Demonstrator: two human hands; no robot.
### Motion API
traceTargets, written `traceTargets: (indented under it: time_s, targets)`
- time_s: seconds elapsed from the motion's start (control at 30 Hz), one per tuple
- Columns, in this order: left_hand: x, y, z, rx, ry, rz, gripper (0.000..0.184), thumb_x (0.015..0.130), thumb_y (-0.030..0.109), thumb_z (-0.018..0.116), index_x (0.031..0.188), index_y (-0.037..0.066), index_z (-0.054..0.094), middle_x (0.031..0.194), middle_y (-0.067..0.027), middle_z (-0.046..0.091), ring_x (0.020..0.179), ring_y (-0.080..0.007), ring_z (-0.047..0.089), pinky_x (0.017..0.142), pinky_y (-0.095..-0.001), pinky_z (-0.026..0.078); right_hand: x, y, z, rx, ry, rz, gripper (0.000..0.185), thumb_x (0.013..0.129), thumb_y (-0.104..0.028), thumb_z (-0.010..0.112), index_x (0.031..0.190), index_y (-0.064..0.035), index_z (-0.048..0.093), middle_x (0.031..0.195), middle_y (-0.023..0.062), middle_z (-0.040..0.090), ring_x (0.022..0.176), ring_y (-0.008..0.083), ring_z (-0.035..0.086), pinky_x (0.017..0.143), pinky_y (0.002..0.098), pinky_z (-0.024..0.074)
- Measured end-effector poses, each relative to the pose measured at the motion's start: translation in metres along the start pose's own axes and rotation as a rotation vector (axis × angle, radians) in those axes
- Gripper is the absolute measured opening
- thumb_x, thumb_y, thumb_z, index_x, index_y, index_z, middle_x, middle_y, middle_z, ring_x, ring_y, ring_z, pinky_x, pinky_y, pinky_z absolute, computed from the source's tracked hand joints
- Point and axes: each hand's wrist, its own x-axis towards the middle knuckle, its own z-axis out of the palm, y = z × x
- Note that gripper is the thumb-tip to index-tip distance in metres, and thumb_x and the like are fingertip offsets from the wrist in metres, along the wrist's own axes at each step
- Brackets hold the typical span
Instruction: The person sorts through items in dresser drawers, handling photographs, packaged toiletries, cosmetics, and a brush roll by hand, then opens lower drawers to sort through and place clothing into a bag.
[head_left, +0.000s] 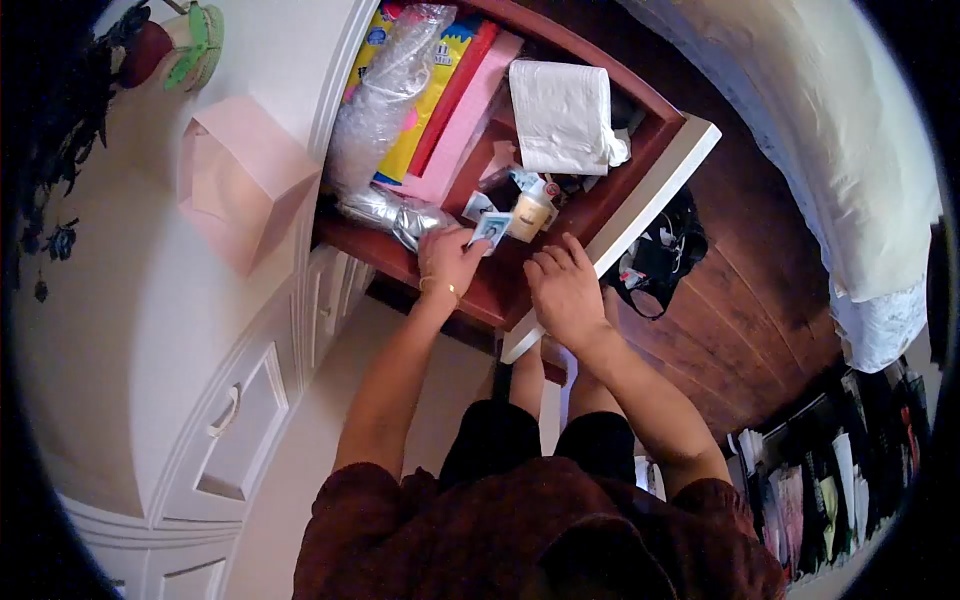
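My left hand (450, 262) is closed, pinching a small portrait photo (491, 230) with a light blue background over the open drawer. Another small photo or card (477, 205) lies just behind it. Beside the photo is a small cream-coloured bottle (530, 214) with a label too small to read. My right hand (568, 292) rests at the drawer's white front panel (655, 195), fingers loosely bent and slightly apart, with nothing visible in them. A crinkled silver packet (395, 215) lies next to my left hand.
The reddish drawer also holds bubble wrap (375, 130), a yellow package (440, 95), a pink folder or box (468, 135) and a white tissue roll (562, 118). A pink paper box (245, 180) stands on the white cabinet top. A black bag (660, 255) lies on the wooden floor.
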Motion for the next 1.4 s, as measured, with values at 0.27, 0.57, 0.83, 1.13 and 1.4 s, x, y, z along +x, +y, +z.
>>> traceTargets:
  time_s: [0.27,0.57,0.83,1.13,1.4]
  targets:
    - [-0.037,0.048,-0.036,-1.252,-0.083,-0.325,0.025,0.098,0.022,0.052,0.105,0.003,0.065,0.091,0.0015,0.064,0.077,-0.006,0.054,0.065,-0.0226,0.043,0.016,-0.014,0.001,1.075,0.101,0.426,0.015,0.094,-0.011,0.058,0.104,-0.0006,0.057,0.094,0.008,0.065,0.081,0.0211,0.065,0.074,0.0308,0.0531]
    - [0.013,0.016,0.015,-0.195,0.393,-0.202,0.051,0.085,0.017,0.063,0.128,-0.007,0.048,0.121,-0.0228,0.056,0.107,-0.0359,0.054,0.095,-0.0416,0.043,0.009,-0.005,-0.004,1.767,0.223,0.537,0.005,0.097,-0.009,0.054,0.098,-0.004,0.053,0.089,0.0035,0.063,0.078,0.0112,0.063,0.073,0.0247,0.0527]
    - [0.066,0.042,0.059,-0.086,0.512,-0.615,0.089,0.062,0.028,0.085,0.133,0.001,0.038,0.133,-0.0193,0.043,0.119,-0.037,0.048,0.098,-0.0457,0.041,0.006,-0.003,-0.004,1.876,0.365,0.532,0.007,0.097,-0.011,0.055,0.098,-0.0045,0.054,0.09,0.0063,0.065,0.077,0.0127,0.064,0.074,0.0274,0.054]
    - [0.067,0.052,0.052,0.14,0.348,-0.686,0.066,0.067,0.033,0.082,0.112,0.006,0.042,0.106,-0.0164,0.058,0.103,-0.033,0.058,0.088,-0.0431,0.045,0.012,-0.012,-0.007,1.816,0.47,0.616,0.006,0.097,-0.008,0.055,0.098,-0.0023,0.053,0.087,0.0032,0.061,0.075,0.0101,0.061,0.069,0.0237,0.0508]
    - [0.058,0.04,0.066,0.076,0.436,-0.545,0.058,0.066,0.026,0.08,0.112,0.007,0.049,0.122,-0.0186,0.053,0.109,-0.0335,0.053,0.09,-0.0421,0.042,0.01,-0.015,-0.003,1.727,0.539,0.639,0.007,0.096,-0.01,0.056,0.099,-0.0043,0.055,0.088,0.0042,0.064,0.077,0.0112,0.063,0.071,0.0243,0.0516]
